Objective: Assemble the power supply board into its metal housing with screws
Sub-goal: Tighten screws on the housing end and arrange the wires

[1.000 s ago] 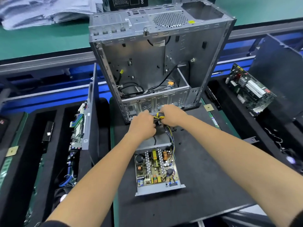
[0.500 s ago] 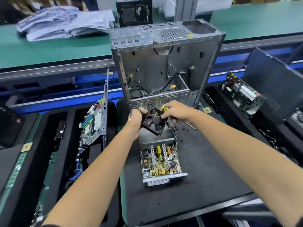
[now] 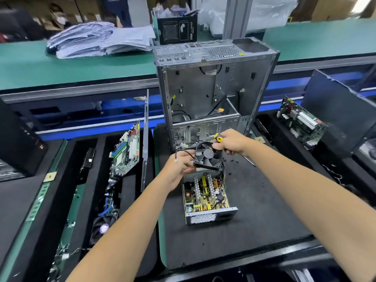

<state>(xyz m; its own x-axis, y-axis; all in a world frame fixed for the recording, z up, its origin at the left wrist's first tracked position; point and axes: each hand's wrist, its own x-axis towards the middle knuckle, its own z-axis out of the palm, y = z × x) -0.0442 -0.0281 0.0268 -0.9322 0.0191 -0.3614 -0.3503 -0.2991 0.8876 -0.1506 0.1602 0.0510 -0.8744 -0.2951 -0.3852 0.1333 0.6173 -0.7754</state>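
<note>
Black mat (image 3: 254, 220) at ctr w/ open PSU housing (image 3: 211, 215) lying flat on it, mesh end wall toward 6 o'clock. Power supply board (image 3: 205, 193) seated inside housing, yellow-green w/ heatsinks, coils, caps showing from above.

Black fan (image 3: 208, 155) held tilted in the air just above the housing's 12 o'clock end, blades facing camera. Left hand (image 3: 180, 166) at fan's 9 o'clock: fingers curled, pinching fan's lower-left edge; thin black fan cable (image 3: 181, 152) looping over the hand, white plug at its end. Right hand (image 3: 232, 143) at fan's 1 o'clock: fist closed round screwdriver (image 3: 219, 137), yellow-black handle sticking out at 11, metal shaft poking out toward 4 below the wrist; fingertips also touching fan's top-right corner.

Small black screws (image 3: 231, 160) scattered on mat at 3 o'clock of fan, near the shaft tip.

Upright PC case (image 3: 213, 88), side open, standing at 12 o'clock of housing, touching mat's far edge; loose cables inside.

At 9 o'clock: foam tray slots w/ motherboard (image 3: 127, 151) leaning on edge, side panel (image 3: 144, 139) standing beside it. At 2 o'clock: another board (image 3: 301, 121) propped against dark panel. Far 11 o'clock: stack of bags (image 3: 97, 39) on green bench (image 3: 61, 66).
</note>
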